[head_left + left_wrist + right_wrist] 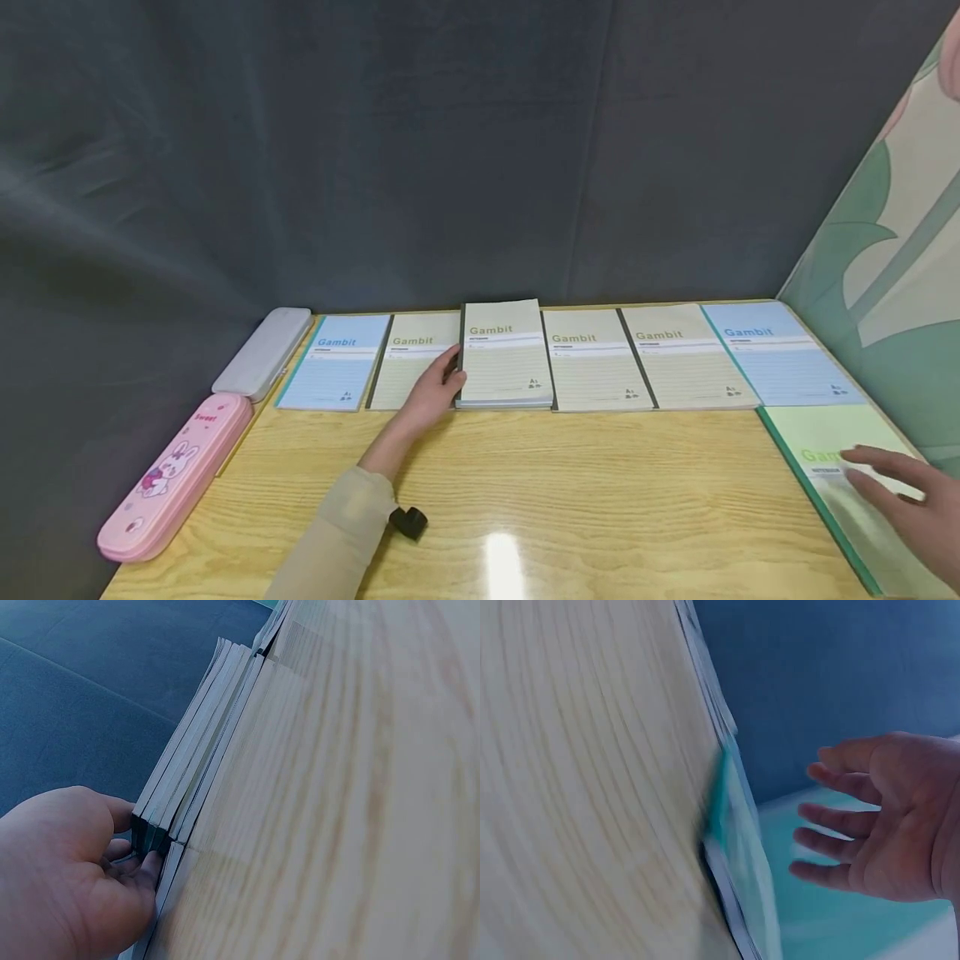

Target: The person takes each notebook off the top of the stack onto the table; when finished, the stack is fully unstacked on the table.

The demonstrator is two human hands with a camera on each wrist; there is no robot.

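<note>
Head view: left hand [431, 393], mid-frame, pinches spine edge of beige notebook stack [504, 362], also mid-frame; right hand [907, 504], lower right, fingers loosely apart over green notebook [840, 521], apparently not touching, wrist view blurry.

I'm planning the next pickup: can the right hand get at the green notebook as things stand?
Probably yes: the right hand hovers open over the green notebook, and nothing visible lies on its cover.

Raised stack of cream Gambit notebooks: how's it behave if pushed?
The cream Gambit notebook stack may shear, since several separate-looking layers show edge-on. Tipping seems unlikely: it lies flat, wider than tall. Lifted singly, each would probably flex, given the thin edges.
</note>
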